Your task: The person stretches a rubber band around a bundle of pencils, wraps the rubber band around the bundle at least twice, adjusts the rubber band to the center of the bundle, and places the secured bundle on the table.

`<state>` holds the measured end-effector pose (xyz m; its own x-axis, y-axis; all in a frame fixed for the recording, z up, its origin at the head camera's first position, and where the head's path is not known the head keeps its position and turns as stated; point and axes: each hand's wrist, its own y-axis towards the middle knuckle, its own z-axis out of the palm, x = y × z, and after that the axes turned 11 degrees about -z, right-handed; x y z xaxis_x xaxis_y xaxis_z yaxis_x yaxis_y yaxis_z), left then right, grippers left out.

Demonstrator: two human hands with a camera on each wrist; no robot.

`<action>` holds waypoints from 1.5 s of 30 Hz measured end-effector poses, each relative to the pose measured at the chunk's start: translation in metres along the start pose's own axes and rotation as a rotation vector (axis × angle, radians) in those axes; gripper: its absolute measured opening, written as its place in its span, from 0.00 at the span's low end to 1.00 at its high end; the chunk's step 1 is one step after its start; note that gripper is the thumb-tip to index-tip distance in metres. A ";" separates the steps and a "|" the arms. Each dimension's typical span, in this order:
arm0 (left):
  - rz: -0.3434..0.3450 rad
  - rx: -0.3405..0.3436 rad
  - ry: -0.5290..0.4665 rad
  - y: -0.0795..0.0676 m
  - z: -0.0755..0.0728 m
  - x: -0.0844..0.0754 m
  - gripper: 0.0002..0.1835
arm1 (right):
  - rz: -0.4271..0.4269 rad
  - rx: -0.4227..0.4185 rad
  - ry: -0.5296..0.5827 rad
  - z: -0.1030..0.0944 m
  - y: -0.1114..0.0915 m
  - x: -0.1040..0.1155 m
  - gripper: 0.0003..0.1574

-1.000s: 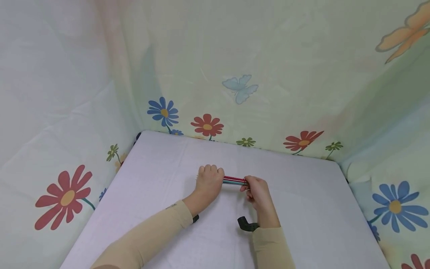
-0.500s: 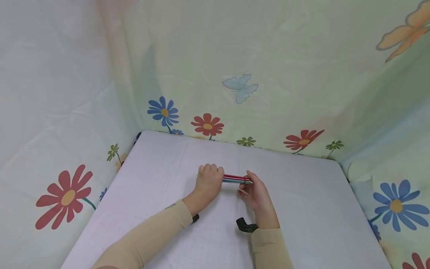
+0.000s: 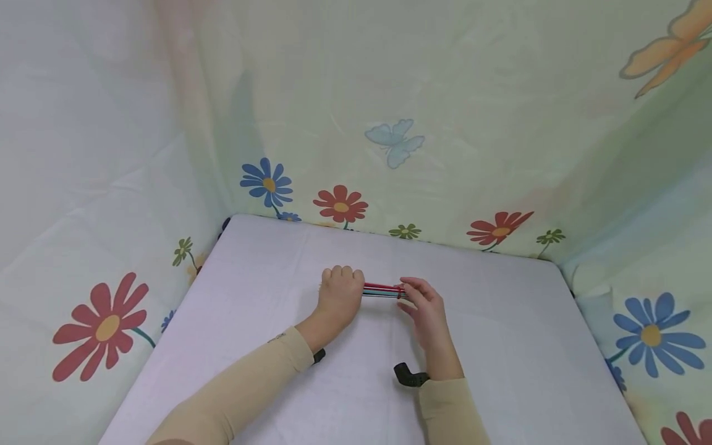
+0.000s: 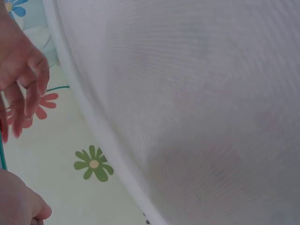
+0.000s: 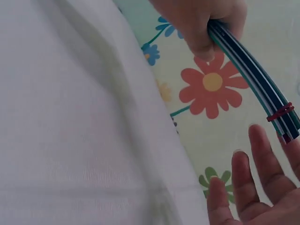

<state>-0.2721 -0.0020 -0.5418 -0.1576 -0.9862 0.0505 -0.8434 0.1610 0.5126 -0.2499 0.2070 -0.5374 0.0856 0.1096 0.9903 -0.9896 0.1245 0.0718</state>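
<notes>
My left hand point(image 3: 340, 296) grips a bundle of slim, straight-sided, pencil-like sticks point(image 3: 381, 290) in red, teal, dark blue and white. Its far left end is mostly hidden behind the fist. Around the right end of the bundle runs a red rubber band point(image 5: 281, 112), close to the flat stick ends. My right hand point(image 3: 429, 315) is at that banded end, with fingertips right at the sticks. The right wrist view shows its fingers point(image 5: 243, 183) spread and fairly straight, one of them behind the stick ends. In the left wrist view, only a sliver of the bundle shows.
Both hands are above a table with a white cover point(image 3: 500, 346). Cloth walls point(image 3: 473, 123) printed with flowers and butterflies stand behind it and on both sides. A black wrist-camera mount point(image 3: 410, 375) juts out below the right hand.
The right hand's fingers loosened from the banded end, spread, and came back over it. The red band now shows plainly. The left hand keeps its grip, shifted slightly left in view.
</notes>
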 end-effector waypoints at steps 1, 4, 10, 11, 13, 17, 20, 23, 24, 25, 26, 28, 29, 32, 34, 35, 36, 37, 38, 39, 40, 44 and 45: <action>0.002 0.005 -0.003 0.000 -0.001 0.001 0.11 | -0.049 0.028 -0.079 -0.001 0.000 0.000 0.16; 0.007 0.009 -0.004 0.001 -0.002 0.002 0.11 | -0.175 0.081 -0.307 -0.004 -0.002 0.002 0.20; 0.012 0.010 0.026 0.001 -0.004 0.005 0.12 | -0.349 0.094 -0.603 -0.012 -0.008 0.002 0.19; 0.015 0.015 0.027 0.001 -0.005 0.005 0.12 | -0.388 0.095 -0.634 -0.014 -0.008 0.001 0.19; 0.020 0.031 0.021 0.001 -0.006 0.006 0.13 | -0.492 0.103 -0.685 -0.016 -0.008 -0.001 0.19; 0.037 0.080 0.004 0.000 -0.009 0.007 0.12 | -0.742 0.142 -0.724 -0.019 -0.007 -0.003 0.21; 0.052 0.111 0.004 0.000 -0.012 0.006 0.11 | -0.868 0.173 -0.702 -0.020 -0.007 -0.003 0.23; 0.071 0.126 0.018 0.000 -0.016 0.003 0.10 | -0.937 0.206 -0.684 -0.017 -0.007 -0.004 0.23; 0.073 0.126 0.023 -0.001 -0.016 0.002 0.10 | -0.955 0.216 -0.690 -0.015 -0.007 -0.004 0.23; 0.074 0.131 0.029 -0.001 -0.016 0.001 0.09 | -0.970 0.225 -0.698 -0.013 -0.007 -0.005 0.23; 0.075 0.126 0.032 -0.001 -0.017 0.001 0.09 | -0.989 0.234 -0.720 -0.011 -0.007 -0.005 0.22; 0.073 0.121 0.039 -0.002 -0.016 0.001 0.09 | -1.027 0.245 -0.784 -0.007 -0.007 -0.004 0.22; 0.071 0.119 0.040 -0.002 -0.015 0.001 0.09 | -1.040 0.249 -0.813 -0.006 -0.007 -0.004 0.22; 0.068 0.111 0.050 -0.004 -0.012 0.003 0.10 | -1.045 0.245 -0.874 -0.005 -0.007 -0.005 0.25; 0.068 0.115 0.053 -0.006 -0.010 0.004 0.11 | -1.003 0.230 -0.868 -0.007 -0.007 -0.006 0.27; 0.068 0.118 0.054 -0.006 -0.009 0.005 0.11 | -0.974 0.218 -0.858 -0.008 -0.007 -0.008 0.28; 0.067 0.122 0.054 -0.007 -0.008 0.006 0.11 | -0.945 0.202 -0.842 -0.010 -0.008 -0.009 0.27; 0.067 0.128 0.056 -0.008 -0.007 0.006 0.11 | -0.917 0.187 -0.825 -0.011 -0.008 -0.010 0.27; 0.067 0.130 0.055 -0.008 -0.006 0.007 0.11 | -0.893 0.173 -0.807 -0.013 -0.009 -0.011 0.25; 0.069 0.131 0.052 -0.008 -0.005 0.008 0.11 | -0.876 0.164 -0.792 -0.014 -0.009 -0.011 0.23; 0.072 0.127 0.050 -0.008 -0.004 0.009 0.10 | -0.866 0.159 -0.779 -0.015 -0.010 -0.012 0.21; 0.082 0.076 0.043 -0.007 -0.003 0.012 0.09 | -0.872 0.174 -0.748 -0.015 -0.010 -0.013 0.18; 0.084 0.065 0.043 -0.007 -0.003 0.013 0.09 | -0.880 0.178 -0.741 -0.014 -0.010 -0.013 0.18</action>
<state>-0.2668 -0.0158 -0.5421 -0.2082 -0.9696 0.1285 -0.8599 0.2441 0.4483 -0.2394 0.2182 -0.5529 0.7209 -0.5564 0.4132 -0.6292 -0.2756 0.7267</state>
